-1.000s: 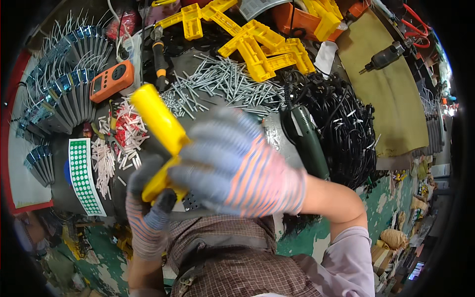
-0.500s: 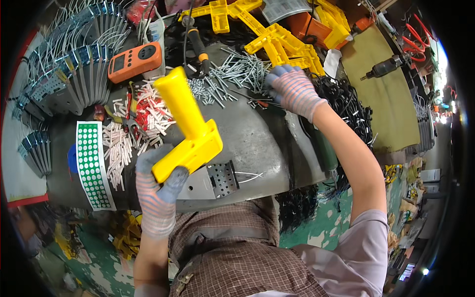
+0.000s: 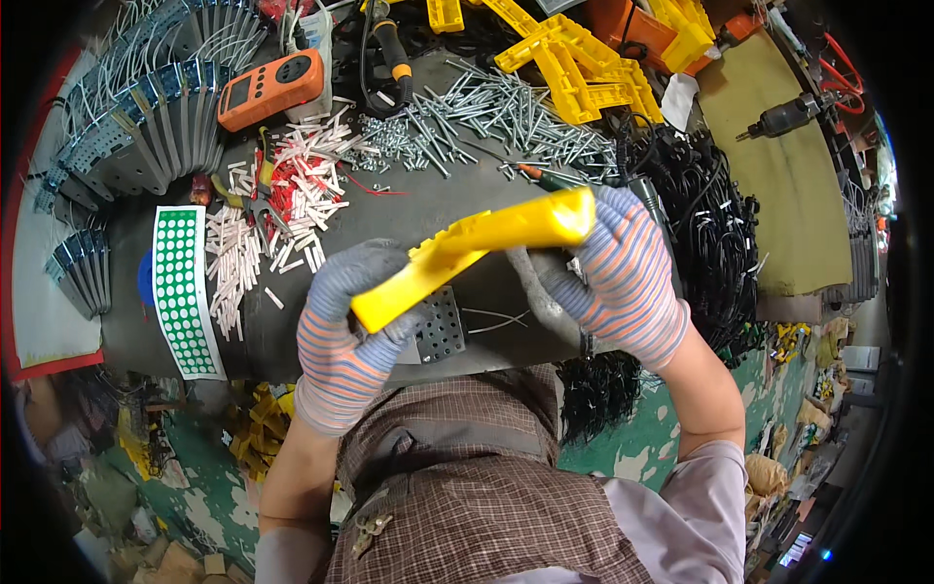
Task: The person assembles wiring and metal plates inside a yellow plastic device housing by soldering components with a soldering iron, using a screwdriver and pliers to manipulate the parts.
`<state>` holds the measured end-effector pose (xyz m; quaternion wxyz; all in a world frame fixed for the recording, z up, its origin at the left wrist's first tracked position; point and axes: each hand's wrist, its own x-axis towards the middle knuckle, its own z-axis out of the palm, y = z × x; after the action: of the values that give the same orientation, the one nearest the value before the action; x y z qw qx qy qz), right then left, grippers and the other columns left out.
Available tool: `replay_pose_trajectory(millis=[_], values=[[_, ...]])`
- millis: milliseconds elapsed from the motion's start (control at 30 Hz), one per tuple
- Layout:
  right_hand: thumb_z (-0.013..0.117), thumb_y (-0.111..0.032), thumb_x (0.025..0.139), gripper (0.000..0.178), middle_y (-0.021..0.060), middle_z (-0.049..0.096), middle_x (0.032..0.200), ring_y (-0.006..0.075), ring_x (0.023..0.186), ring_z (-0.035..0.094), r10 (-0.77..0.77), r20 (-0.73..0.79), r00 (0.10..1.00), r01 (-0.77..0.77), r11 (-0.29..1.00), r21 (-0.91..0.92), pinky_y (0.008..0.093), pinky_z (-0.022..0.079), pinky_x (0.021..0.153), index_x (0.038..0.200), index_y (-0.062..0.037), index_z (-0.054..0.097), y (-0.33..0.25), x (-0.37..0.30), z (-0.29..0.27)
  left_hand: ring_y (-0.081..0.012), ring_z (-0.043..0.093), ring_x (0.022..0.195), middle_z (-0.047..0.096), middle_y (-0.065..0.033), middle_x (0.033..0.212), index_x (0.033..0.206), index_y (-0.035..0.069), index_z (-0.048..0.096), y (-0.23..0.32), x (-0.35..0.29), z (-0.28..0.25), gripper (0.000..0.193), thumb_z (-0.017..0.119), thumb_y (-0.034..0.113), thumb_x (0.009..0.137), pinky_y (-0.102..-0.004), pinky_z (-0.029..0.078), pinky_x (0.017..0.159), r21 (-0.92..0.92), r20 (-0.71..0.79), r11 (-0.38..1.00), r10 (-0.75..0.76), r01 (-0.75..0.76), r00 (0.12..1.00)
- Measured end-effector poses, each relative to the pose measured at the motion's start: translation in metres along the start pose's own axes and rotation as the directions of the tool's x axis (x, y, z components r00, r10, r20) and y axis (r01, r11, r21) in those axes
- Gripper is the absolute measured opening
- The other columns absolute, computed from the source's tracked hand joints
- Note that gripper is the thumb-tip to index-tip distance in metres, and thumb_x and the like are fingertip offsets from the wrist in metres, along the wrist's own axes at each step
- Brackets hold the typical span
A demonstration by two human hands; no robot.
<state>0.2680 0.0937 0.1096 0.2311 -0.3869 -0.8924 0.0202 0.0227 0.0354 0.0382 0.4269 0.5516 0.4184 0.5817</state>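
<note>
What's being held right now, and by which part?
A yellow plastic piece: left grip on its left end; right grip at its other end, hold unclear.

The yellow plastic part (image 3: 477, 236) bridges the left hand (image 3: 350, 331) and right hand (image 3: 628, 273), obstructing overhead access to part of the perforated metal plate (image 3: 443, 326). Open room lies on the worktop (image 3: 418, 206) between this part and the screws (image 3: 486, 107); the screwdriver (image 3: 545, 177) narrows its right end. A second lane runs between the left hand and the white tubes (image 3: 238, 263). Between the hands, on the near side, thin wires (image 3: 496, 319) cross the gap. Black cables (image 3: 696, 224) obstruct the right side; upright metal brackets (image 3: 185, 122) obstruct the far left.
</note>
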Motion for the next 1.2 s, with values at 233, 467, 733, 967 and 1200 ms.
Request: replay_pose_trajectory(millis=[233, 467, 733, 967, 1200], values=[[0.074, -0.015, 0.075, 0.018, 0.0108, 0.063, 0.078, 0.0303, 0.070, 0.059, 0.533, 0.524, 0.665, -0.613, -0.010, 0.790, 0.0362, 0.047, 0.064, 0.088, -0.0058, 0.066, -0.018, 0.004, 0.012, -0.0175, 0.061, 0.100, 0.060, -0.0108, 0.112, 0.116, 0.004, 0.051, 0.009, -0.018, -0.003, 0.040, 0.073, 0.006, 0.083, -0.0306, 0.053, 0.085, -0.119, 0.078, 0.985, -0.112, 0.121, 0.991], [0.075, -0.019, 0.077, 0.021, 0.0082, 0.061, 0.075, 0.0246, 0.070, 0.059, 0.123, 0.189, 0.974, -0.199, 0.863, 0.464, 0.0375, 0.047, 0.067, 0.086, -0.0047, 0.063, -0.025, 0.026, 0.030, -0.0157, 0.063, 0.091, 0.060, -0.0109, 0.113, 0.117, 0.005, 0.050, 0.011, -0.030, -0.025, 0.043, 0.074, 0.001, 0.081, -0.0288, 0.054, 0.079, -0.050, -0.068, 0.991, -0.126, 0.123, 0.990], [0.069, -0.032, 0.083, 0.028, 0.0104, 0.066, 0.085, 0.0218, 0.084, 0.064, 0.291, 0.284, 0.914, -0.328, 0.940, 0.090, 0.0362, 0.049, 0.079, 0.092, -0.0052, 0.065, 0.025, 0.083, 0.087, -0.0175, 0.058, 0.100, 0.058, -0.0095, 0.113, 0.117, 0.004, 0.053, -0.005, -0.034, -0.045, 0.041, 0.074, 0.016, 0.084, -0.0299, 0.049, 0.086, 0.246, -0.347, 0.969, 0.092, -0.004, 0.933], [0.059, -0.029, 0.083, 0.022, 0.0150, 0.065, 0.085, 0.0341, 0.079, 0.064, 0.325, 0.206, 0.923, -0.249, 0.913, -0.323, 0.0441, 0.050, 0.071, 0.086, -0.0078, 0.063, 0.030, 0.082, 0.106, -0.0185, 0.055, 0.105, 0.057, -0.0081, 0.113, 0.119, 0.004, 0.054, -0.003, -0.039, -0.045, 0.043, 0.073, 0.022, 0.084, -0.0337, 0.044, 0.095, 0.124, -0.409, 0.988, -0.033, 0.092, 0.912], [0.064, -0.018, 0.084, 0.019, 0.0118, 0.060, 0.077, 0.0240, 0.067, 0.061, 0.384, 0.209, 0.900, -0.430, 0.693, 0.579, 0.0363, 0.049, 0.066, 0.091, -0.0005, 0.064, -0.015, 0.030, 0.009, -0.0159, 0.059, 0.095, 0.058, -0.0084, 0.108, 0.119, 0.003, 0.050, -0.001, -0.023, -0.020, 0.048, 0.077, 0.017, 0.082, -0.0290, 0.051, 0.082, 0.014, -0.235, 0.999, -0.040, 0.044, 0.971]])
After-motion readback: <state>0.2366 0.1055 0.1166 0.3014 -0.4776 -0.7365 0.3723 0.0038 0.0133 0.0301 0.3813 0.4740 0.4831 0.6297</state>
